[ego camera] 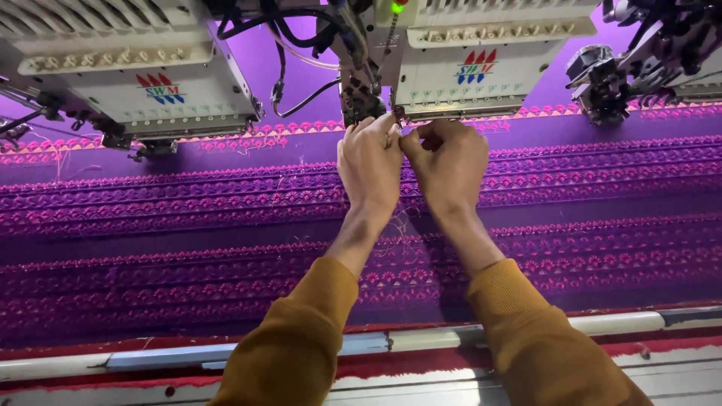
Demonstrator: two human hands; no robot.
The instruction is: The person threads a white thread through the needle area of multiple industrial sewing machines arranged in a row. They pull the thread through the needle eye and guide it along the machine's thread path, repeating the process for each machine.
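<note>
Your left hand (370, 164) and your right hand (449, 162) meet knuckle to knuckle just below the middle embroidery head (481, 71), at its needle area (396, 114). Both are curled nearly closed, fingertips pinched together at the lower left corner of that head; whatever they pinch is too fine to make out, so you cannot tell whether a thread is held. Mustard-coloured sleeves (301, 338) cover both your forearms down to the wrists.

Below the middle head lies the purple fabric (150, 225), stretched flat and wide, running out to both sides of it. Pink and magenta embroidered bands (602, 173) cross the fabric in long parallel rows, with plain dark purple strips between them. Loose thread ends (402, 225) straggle on the fabric just under your wrists.

Left of the middle head stands another white embroidery head (143, 83), and between the two hang black cables (301, 101) and a dark metal thread assembly (359, 90). A green lamp (397, 7) glows on top of the middle head. Right of it a darker mechanism (602, 83) juts over the cloth. Nearest you, well below the middle head, a grey metal frame rail (617, 323) edges the fabric, with a red strip (391, 365) beside it.
</note>
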